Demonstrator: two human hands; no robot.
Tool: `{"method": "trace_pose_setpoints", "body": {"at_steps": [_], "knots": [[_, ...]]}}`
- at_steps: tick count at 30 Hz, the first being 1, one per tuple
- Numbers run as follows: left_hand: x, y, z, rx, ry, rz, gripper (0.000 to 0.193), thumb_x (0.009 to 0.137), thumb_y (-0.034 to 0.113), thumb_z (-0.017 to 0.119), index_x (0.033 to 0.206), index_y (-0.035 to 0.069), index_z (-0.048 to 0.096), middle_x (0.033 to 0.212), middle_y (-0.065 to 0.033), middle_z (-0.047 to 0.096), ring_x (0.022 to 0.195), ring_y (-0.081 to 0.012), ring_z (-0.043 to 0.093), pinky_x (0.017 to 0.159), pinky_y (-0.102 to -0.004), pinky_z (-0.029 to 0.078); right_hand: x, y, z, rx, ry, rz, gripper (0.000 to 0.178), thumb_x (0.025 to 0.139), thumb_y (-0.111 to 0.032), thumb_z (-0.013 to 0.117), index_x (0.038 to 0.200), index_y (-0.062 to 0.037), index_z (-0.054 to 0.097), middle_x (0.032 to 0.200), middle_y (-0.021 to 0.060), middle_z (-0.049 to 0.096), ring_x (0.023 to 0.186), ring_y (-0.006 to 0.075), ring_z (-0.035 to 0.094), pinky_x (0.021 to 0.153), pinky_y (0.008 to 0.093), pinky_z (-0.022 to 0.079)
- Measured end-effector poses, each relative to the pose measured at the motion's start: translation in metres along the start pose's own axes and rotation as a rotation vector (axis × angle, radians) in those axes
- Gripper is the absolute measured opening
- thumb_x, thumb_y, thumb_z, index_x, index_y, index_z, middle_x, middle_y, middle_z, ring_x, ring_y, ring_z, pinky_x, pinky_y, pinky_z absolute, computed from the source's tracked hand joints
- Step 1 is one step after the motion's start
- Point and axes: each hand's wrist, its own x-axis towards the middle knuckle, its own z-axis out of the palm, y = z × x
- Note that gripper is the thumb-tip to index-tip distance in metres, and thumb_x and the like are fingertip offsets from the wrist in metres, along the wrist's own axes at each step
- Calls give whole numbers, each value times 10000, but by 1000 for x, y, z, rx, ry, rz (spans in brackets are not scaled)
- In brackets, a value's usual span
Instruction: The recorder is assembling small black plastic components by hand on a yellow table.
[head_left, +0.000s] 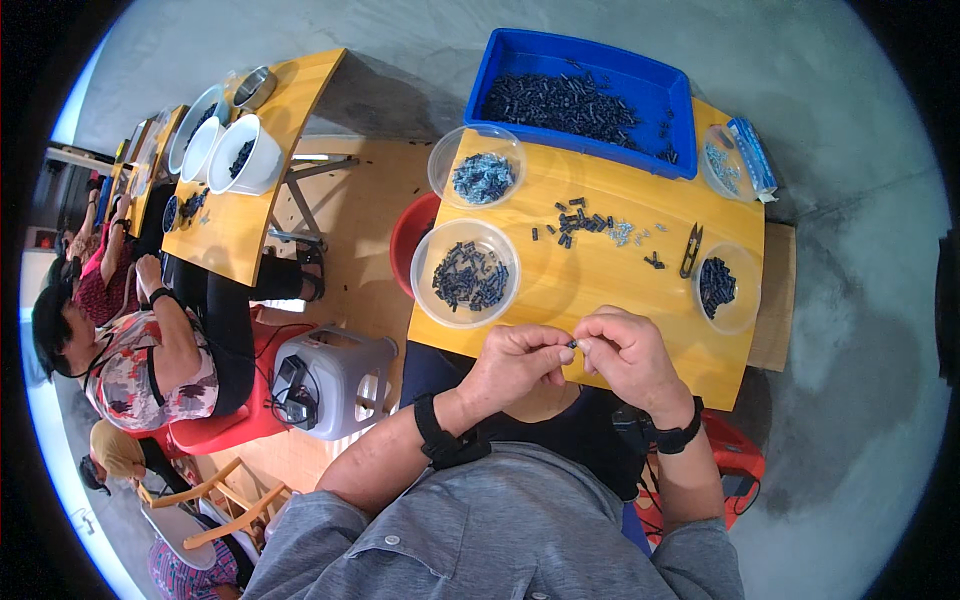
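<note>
My left hand (518,362) and my right hand (625,350) meet at the near edge of the yellow table (610,290). Between their fingertips is a small dark piece (572,345), pinched from both sides and mostly covered. Just beyond my left hand stands a clear round tub (416,270) with loose black cylindrical pieces (470,278). Farther from my hands, black pieces (585,222) lie loose beside small pale-blue pieces (622,234). Black thread snips (691,250) rest to the right, next to another clear tub (745,290) of black pieces.
A blue tray (590,150) heaped with black pieces sits at the table's far edge. Clear tubs of pale-blue pieces (484,178) stand near it, one beside a blue-and-white box (752,160). At left are a red bucket (405,245), a grey stool (335,375) and a seated person (150,360).
</note>
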Motion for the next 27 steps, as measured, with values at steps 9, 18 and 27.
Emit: {"method": "trace_pose_setpoints", "body": {"at_steps": [9,18,27], "knots": [[1,1,3,37,33,-21,130,881,76,605,946,-27,648,750,-27,637,621,-71,597,572,-205,509,1,-5,6,-310,66,-186,64,790,6,565,842,10,603,741,154,571,664,306,578,581,348,456],[5,22,5,19,32,55,108,875,100,620,939,24,664,693,-2,637,600,-49,596,515,-174,465,-2,-5,9,-155,209,-98,78,792,10,581,868,24,593,774,150,594,693,286,602,607,337,473],[8,25,5,92,25,69,91,868,80,619,921,22,664,699,1,639,597,-41,588,499,-175,446,0,-11,2,-367,155,-229,99,783,21,566,882,21,574,810,172,591,734,340,590,627,389,481]]}}
